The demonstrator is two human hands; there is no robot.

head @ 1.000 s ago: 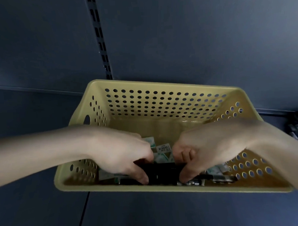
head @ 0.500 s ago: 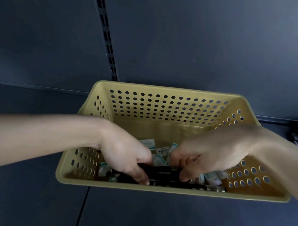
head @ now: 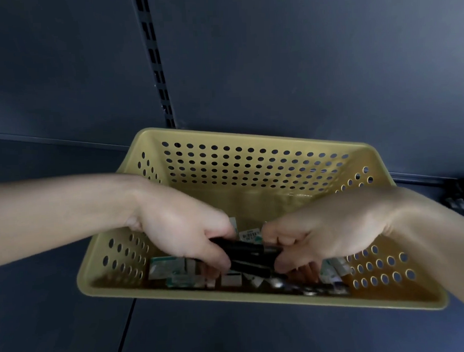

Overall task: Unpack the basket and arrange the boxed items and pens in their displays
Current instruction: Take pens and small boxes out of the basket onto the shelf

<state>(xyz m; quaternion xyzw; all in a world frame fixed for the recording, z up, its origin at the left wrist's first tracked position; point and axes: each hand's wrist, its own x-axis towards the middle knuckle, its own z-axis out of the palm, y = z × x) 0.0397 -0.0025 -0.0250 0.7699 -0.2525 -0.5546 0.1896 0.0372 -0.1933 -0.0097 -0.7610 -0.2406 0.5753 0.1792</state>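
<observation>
Your left hand point(head: 182, 231) and right hand point(head: 332, 238), gripping opposite ends of the black pens point(head: 249, 255), have lifted them off the boxed items point(head: 171, 269) in the basket point(head: 257, 302), ready for display.

My left hand point(head: 180, 231) & right hand point(head: 332, 235) w/ the pens point(head: 245, 255) btwn them block mid basket point(head: 266, 198); boxes point(head: 174, 271) crowd its near wall. Far half inside is open from above, shelf point(head: 59, 316) left & in front free too
</observation>
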